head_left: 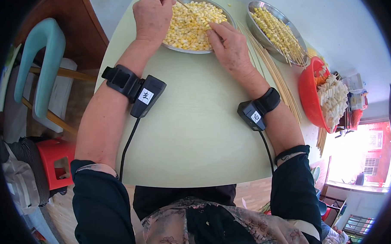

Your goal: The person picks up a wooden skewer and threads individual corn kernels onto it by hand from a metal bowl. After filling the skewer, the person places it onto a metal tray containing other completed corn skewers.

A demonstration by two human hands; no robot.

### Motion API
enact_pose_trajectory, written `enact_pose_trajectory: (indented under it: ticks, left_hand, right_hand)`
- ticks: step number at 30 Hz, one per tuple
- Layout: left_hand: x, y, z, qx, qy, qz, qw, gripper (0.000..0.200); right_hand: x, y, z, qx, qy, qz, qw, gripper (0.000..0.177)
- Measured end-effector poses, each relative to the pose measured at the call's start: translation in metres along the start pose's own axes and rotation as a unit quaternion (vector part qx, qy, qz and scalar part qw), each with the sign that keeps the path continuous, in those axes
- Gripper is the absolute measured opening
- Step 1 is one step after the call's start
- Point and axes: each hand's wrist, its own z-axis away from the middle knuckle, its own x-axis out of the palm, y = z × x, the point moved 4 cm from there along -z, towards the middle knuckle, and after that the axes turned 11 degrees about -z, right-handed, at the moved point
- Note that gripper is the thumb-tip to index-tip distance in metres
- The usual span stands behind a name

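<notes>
A metal bowl full of loose yellow corn kernels stands at the far edge of the pale green table. My left hand is over the bowl's left side, its fingers closed on a thin wooden skewer that slants down toward the kernels. At the bowl's right side, my right hand has thumb and forefinger pinched together just above the corn. What sits between those fingertips is too small to make out, though it is probably a kernel.
Bare skewers lie in a bundle right of my right hand. Behind them stands a metal bowl of corn-filled skewers. A red basin holds skewered white pieces. Left of the table are a green-backed chair and red stool.
</notes>
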Motion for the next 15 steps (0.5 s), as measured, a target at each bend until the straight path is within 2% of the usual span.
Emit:
enact_pose_trajectory:
  ticks: [7, 9, 15]
  left_hand:
    - [-0.001, 0.002, -0.001, 0.0, -0.02, -0.03, 0.999, 0.016]
    - [0.0, 0.0, 0.0, -0.036, -0.029, 0.031, 0.998, 0.017]
    - [0.001, -0.001, -0.001, -0.073, -0.04, 0.069, 0.994, 0.022]
  right_hand:
    - [0.0, 0.001, 0.0, 0.004, -0.003, -0.005, 1.0, 0.014]
    - [0.001, 0.001, 0.0, 0.002, -0.001, -0.002, 1.0, 0.015]
    - [0.0, 0.0, -0.001, -0.004, 0.001, 0.003, 1.0, 0.014]
